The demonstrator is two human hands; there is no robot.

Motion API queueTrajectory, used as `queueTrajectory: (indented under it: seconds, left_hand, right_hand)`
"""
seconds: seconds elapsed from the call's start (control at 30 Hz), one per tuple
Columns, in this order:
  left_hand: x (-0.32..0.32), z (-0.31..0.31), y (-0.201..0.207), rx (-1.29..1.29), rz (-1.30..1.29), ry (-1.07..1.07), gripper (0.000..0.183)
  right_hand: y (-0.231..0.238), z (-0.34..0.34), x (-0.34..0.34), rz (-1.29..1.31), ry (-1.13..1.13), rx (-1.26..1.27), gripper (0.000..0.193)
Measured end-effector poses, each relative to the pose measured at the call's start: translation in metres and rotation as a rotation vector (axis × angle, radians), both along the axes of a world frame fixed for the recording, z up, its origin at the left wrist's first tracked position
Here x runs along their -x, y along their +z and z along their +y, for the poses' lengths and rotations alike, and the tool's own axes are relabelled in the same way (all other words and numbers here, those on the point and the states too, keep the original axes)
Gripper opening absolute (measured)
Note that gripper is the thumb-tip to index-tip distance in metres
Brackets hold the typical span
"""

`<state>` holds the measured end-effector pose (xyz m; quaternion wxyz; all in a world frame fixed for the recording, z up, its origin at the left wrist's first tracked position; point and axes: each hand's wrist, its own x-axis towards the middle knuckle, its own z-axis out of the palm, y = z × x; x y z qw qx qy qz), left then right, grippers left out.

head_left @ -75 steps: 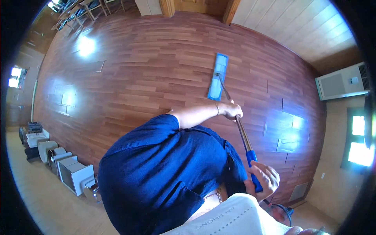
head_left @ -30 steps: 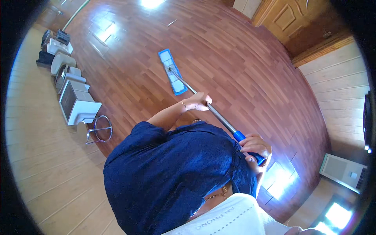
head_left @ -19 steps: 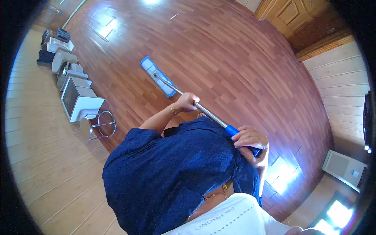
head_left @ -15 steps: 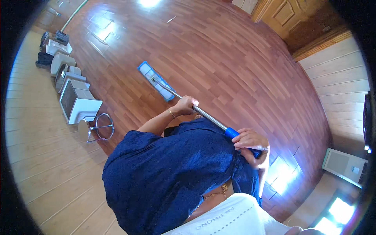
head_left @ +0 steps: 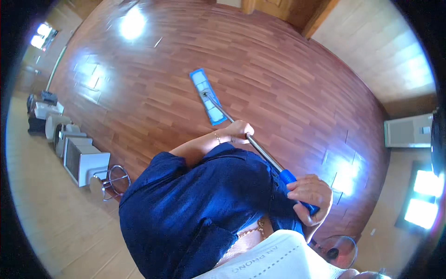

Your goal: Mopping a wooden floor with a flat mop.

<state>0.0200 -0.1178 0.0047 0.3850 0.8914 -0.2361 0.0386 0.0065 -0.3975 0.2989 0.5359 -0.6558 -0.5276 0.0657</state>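
Observation:
A flat mop with a light-blue pad fringed in brighter blue lies on the wood-look floor ahead of me. Its metal pole slants back toward my body. My left hand, below a gold bracelet, is wrapped round the pole partway up. At the pole's upper end, my right hand grips the blue plastic handle, thumb underneath and fingers over the top. The handle's tip shows past the fingers, close to my dark blue shirt.
Along the left wall stand a round stool with chrome legs, a white cabinet and several other items. On the right are a white boxy unit and a bright window. A round fan-like object stands behind my right arm.
My view has turned to the right. The mop head has swung to lie more nearly straight ahead, and both hands have shifted right and slightly down in the picture, still holding the mop.

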Motion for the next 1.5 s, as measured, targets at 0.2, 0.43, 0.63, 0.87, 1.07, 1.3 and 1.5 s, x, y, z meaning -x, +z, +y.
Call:
queueTrajectory:
  seconds: [0.2,0.43,0.63,0.87,1.07,1.3,1.5]
  left_hand:
    - [-0.027,-0.084,0.007,0.068,0.059,-0.333,0.032]
    - [-0.030,-0.190,0.038,-0.032,0.232,-0.679,0.038]
    - [-0.015,-0.274,0.052,0.020,0.251,-0.872,0.034]
    - [0.024,-0.274,0.057,-0.074,0.358,-0.983,0.032]
    - [0.023,-0.217,0.059,-0.071,0.298,-0.800,0.029]
    - [0.004,-0.130,0.001,0.015,0.228,-0.533,0.039]
    - [0.025,-0.005,-0.019,0.042,0.018,-0.274,0.040]
  right_hand:
    - [0.020,-0.054,0.039,-0.259,-0.024,0.046,0.036]
    - [0.053,-0.098,0.088,-0.469,-0.154,0.089,0.036]
    - [0.070,-0.147,0.130,-0.677,-0.352,0.128,0.026]
    - [0.090,-0.206,0.191,-0.478,-0.308,0.608,0.036]
    - [0.054,-0.179,0.155,-0.479,-0.256,0.377,0.039]
    - [0.010,-0.081,0.099,-0.265,-0.113,-0.078,0.032]
    - [-0.040,0.017,0.091,0.000,-0.030,-0.289,0.018]
